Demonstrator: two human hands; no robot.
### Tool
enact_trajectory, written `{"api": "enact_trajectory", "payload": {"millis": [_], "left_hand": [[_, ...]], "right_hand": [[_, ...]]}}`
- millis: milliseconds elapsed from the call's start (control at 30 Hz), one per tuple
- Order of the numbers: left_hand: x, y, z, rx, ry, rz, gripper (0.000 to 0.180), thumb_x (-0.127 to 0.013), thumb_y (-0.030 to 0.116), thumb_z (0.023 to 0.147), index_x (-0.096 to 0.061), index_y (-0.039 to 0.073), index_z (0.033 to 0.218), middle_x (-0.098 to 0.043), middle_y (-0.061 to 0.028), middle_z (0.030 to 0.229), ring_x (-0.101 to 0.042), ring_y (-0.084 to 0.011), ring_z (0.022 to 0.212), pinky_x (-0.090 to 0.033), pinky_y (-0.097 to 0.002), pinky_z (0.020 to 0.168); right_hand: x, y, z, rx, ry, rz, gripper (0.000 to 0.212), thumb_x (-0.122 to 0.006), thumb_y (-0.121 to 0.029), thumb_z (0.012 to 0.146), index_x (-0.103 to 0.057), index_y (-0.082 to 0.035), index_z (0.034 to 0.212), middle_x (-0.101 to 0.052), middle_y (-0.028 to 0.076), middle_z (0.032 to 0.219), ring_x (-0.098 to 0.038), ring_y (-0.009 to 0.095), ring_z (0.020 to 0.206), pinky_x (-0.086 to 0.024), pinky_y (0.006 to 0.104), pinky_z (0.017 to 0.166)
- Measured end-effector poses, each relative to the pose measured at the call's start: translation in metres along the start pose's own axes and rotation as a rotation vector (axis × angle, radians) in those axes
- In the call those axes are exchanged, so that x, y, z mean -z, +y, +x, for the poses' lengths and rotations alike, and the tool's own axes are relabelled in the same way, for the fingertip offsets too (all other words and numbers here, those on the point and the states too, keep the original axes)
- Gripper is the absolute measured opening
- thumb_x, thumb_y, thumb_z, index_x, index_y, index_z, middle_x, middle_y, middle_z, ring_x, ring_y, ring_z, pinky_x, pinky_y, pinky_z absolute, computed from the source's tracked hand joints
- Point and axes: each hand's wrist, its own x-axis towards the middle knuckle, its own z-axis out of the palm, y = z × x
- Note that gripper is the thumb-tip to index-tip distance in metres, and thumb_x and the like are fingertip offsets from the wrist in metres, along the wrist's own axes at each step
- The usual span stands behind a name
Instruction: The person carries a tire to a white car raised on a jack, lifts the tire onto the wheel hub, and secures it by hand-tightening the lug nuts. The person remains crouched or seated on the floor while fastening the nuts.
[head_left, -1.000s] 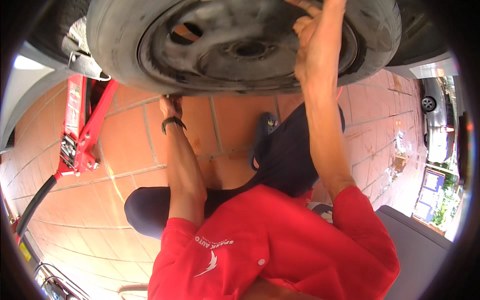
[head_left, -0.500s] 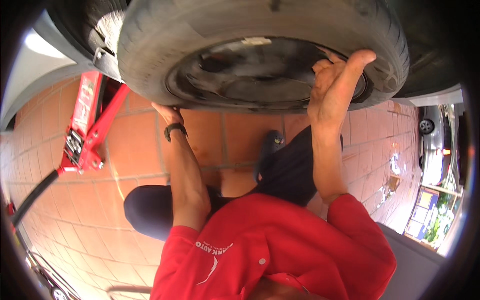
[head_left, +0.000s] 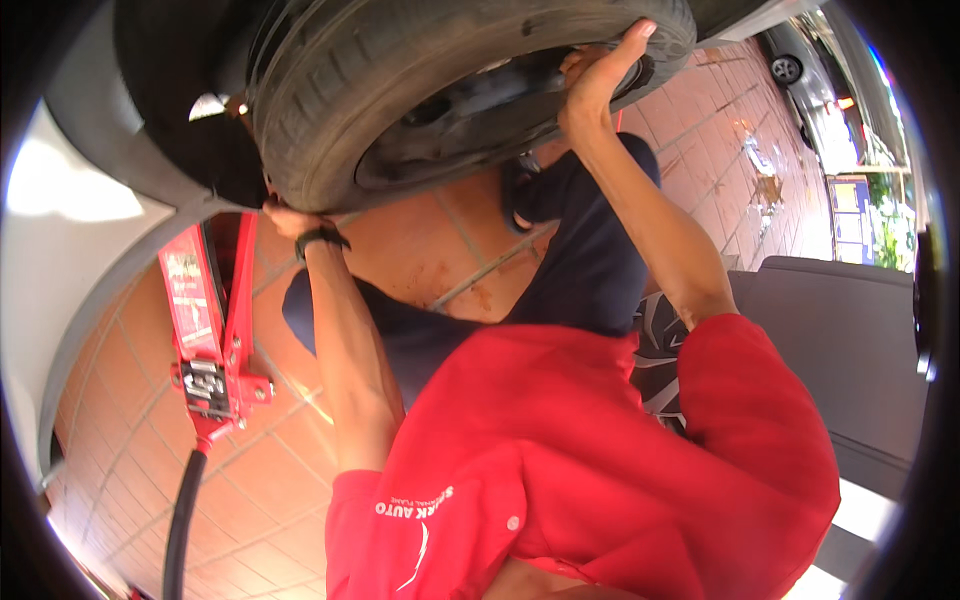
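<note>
A car wheel (head_left: 330, 130), a worn black tyre on a dark steel rim, is held up at the top of the view, tilted, beside the car's wheel arch. My left hand (head_left: 292, 219) supports the lower left edge of the tyre from beneath; the tread hides part of its fingers. On the other side, my right hand (head_left: 594, 92) grips the wheel with its fingers hooked inside the rim and its thumb lying over the sidewall. The wheel is in both hands, off the floor.
A red floor jack (head_left: 207, 385) with a black handle (head_left: 183, 525) stands at the left, its front end under the pale car body (head_left: 85, 240). Terracotta tiles (head_left: 440, 255) cover the floor. A grey panel (head_left: 820, 340) is close on my right; a parked car (head_left: 800, 85) stands farther off.
The wheel has moved up and leftward in view and turned, its left side now lower and showing more tread. Both hands keep hold. The view has turned; the jack appears nearer my left arm.
</note>
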Motion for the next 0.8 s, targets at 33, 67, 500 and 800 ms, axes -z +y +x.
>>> {"api": "enact_trajectory", "payload": {"millis": [33, 67, 500, 800], "left_hand": [[0.001, -0.003, -0.003, -0.116, -0.147, -0.029, 0.074, -0.042, 0.05, 0.105, -0.059, -0.004, 0.153, -0.064, -0.0183, 0.154, -0.065, -0.0357, 0.135, -0.054, -0.051, 0.111], [0.003, -0.007, -0.006, -0.174, -0.131, 0.023, 0.071, -0.04, 0.048, 0.107, -0.061, -0.003, 0.151, -0.064, -0.0183, 0.154, -0.065, -0.0351, 0.135, -0.053, -0.0516, 0.112], [0.034, -0.068, 0.047, 0.428, -0.147, 0.364, 0.072, -0.084, 0.057, 0.076, -0.068, 0.017, 0.134, -0.061, -0.012, 0.15, -0.054, -0.0353, 0.144, -0.047, -0.063, 0.111], [0.031, -0.049, -0.009, 0.32, -0.289, 0.128, 0.091, -0.052, 0.069, 0.099, -0.036, 0.015, 0.171, -0.027, -0.0181, 0.175, -0.027, -0.0483, 0.162, -0.036, -0.0905, 0.115]], "right_hand": [[0.001, 0.001, 0.002, 0.036, 0.002, 0.022, 0.092, -0.045, -0.1, 0.09, -0.059, -0.009, 0.085, -0.05, 0.001, 0.071, -0.046, 0.016, 0.064, -0.037, 0.0314, 0.063], [-0.002, 0.002, 0.003, 0.054, 0.008, 0.033, 0.087, -0.047, -0.096, 0.093, -0.058, -0.011, 0.086, -0.049, 0.0, 0.072, -0.046, 0.016, 0.064, -0.037, 0.0318, 0.064], [-0.003, 0.001, -0.006, 0.074, -0.372, -0.215, 0.089, -0.048, -0.097, 0.094, -0.057, -0.009, 0.106, -0.037, 0.002, 0.094, -0.034, 0.017, 0.084, -0.029, 0.032, 0.077], [-0.026, -0.03, -0.02, 0.171, -0.655, -0.377, 0.107, -0.044, -0.101, 0.09, -0.057, 0.0, 0.122, -0.038, 0.016, 0.12, -0.035, 0.028, 0.111, -0.028, 0.0399, 0.097]]}}
